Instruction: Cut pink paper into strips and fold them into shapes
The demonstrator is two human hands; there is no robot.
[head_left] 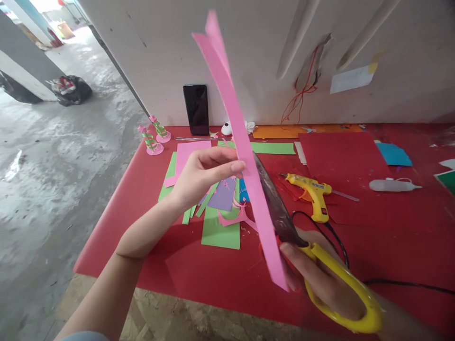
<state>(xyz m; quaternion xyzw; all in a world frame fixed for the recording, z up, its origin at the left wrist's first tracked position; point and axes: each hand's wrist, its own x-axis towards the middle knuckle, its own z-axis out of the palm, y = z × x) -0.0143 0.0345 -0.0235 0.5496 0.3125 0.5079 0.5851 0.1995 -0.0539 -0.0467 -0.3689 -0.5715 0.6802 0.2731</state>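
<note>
My left hand (202,177) pinches a long pink paper strip (238,137) near its middle and holds it upright above the red table (142,189). The strip looks folded double at its top end. My right hand (320,279) grips yellow-handled scissors (337,284), fingers through the handle loop. The dark blades (275,208) lie along the right edge of the strip, against its lower half.
Green, pink and purple paper pieces (216,203) lie under my left hand. A yellow glue gun (313,194) with a black cord, a glue bottle (391,185), a red sheet (341,156), a phone (196,110) against the wall and two small paper trees (154,137) also stand here.
</note>
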